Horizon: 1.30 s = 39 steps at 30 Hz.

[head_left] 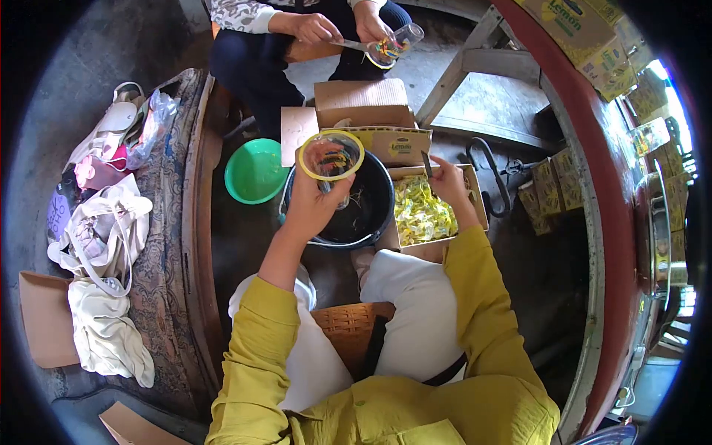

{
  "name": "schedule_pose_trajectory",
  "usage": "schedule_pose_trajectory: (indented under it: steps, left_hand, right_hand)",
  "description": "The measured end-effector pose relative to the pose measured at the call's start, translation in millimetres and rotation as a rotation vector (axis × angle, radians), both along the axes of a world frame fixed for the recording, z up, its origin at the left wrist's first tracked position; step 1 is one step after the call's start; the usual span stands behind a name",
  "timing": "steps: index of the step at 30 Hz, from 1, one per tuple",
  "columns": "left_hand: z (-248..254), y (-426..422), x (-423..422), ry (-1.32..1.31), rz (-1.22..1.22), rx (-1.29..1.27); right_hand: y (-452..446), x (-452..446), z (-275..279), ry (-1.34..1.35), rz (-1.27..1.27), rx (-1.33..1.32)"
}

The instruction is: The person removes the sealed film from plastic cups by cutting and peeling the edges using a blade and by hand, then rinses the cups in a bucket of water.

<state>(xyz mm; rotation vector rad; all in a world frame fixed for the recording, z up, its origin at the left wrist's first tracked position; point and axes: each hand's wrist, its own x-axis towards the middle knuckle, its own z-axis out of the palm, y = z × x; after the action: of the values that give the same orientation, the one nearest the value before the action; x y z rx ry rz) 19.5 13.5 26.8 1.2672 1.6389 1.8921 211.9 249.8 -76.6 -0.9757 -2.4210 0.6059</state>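
Observation:
My left hand [315,204] is wrapped round a clear plastic jar [330,157] with a yellow rim and a red and dark print. The jar is held over a dark bucket [371,236]. In my right hand [449,184] is a thin dark knife [426,165], pointing up and away; its lower part is hidden by my fingers. That hand is above the right part of an open cardboard box full of yellow-wrapped sweets [423,211]. Behind the bucket stands an open carton with a lemon print [400,146].
Opposite, a co-worker's hands [319,30] hold a flat blade and another clear jar [400,44]. A green basin [254,170] sits left of the bucket. Bags [111,222] lie on a patterned seat at left. A red-edged table [593,193] with lemon cartons [571,30] borders the right.

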Motion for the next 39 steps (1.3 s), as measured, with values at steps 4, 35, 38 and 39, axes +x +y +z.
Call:
schedule_pose_trajectory:
  steps: [4,35,38,39]
  left_hand:
    - [-3,3,-1,-0.022,-0.001,0.017]
    - [14,-7,16,-0.263,-0.187,0.150]
    - [14,-5,19,-0.218,-0.174,0.140]
    - [14,-5,20,-0.198,-0.164,0.135]
  right_hand:
    - [2,7,-40,0.057,-0.133,-0.155]
    - [-158,-43,146,0.736,0.109,0.003]
    - [-166,-45,147,0.741,0.115,0.036]
    - [-168,-46,149,0.740,0.107,0.043]
